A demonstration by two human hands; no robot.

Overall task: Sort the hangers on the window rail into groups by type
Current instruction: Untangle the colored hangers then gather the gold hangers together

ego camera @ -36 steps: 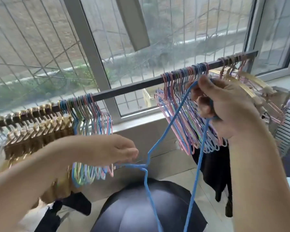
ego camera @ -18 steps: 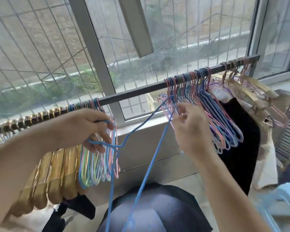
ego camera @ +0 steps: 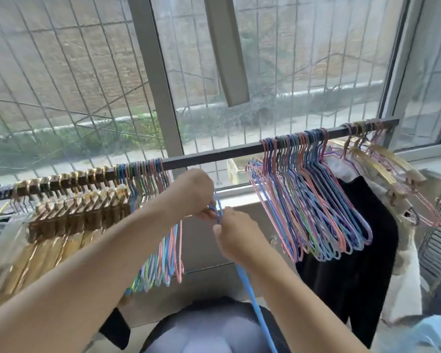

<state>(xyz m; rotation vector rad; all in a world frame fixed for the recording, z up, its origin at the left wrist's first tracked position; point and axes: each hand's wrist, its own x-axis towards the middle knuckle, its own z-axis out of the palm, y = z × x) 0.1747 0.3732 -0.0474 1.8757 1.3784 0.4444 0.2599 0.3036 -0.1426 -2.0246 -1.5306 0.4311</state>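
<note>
Both of my hands met just below the rail point(ego camera: 209, 156), in the gap between two bunches of coloured wire hangers. My left hand point(ego camera: 192, 192) had its fingers curled and pinching the top of a blue wire hanger point(ego camera: 252, 296), and my right hand point(ego camera: 236, 236) pinched the same hanger just beneath, the two hands nearly touching. Its blue wire ran down and to the right past my right wrist; whether its hook was on the rail I could not tell, since my hands hid it. To the left hung a small bunch of pastel wire hangers point(ego camera: 163, 250), and beyond those a row of gold clip hangers point(ego camera: 69, 215). To the right hung a larger bunch of pastel wire hangers point(ego camera: 313, 212), then more gold hangers point(ego camera: 382, 164) over a black garment point(ego camera: 362, 263).
</note>
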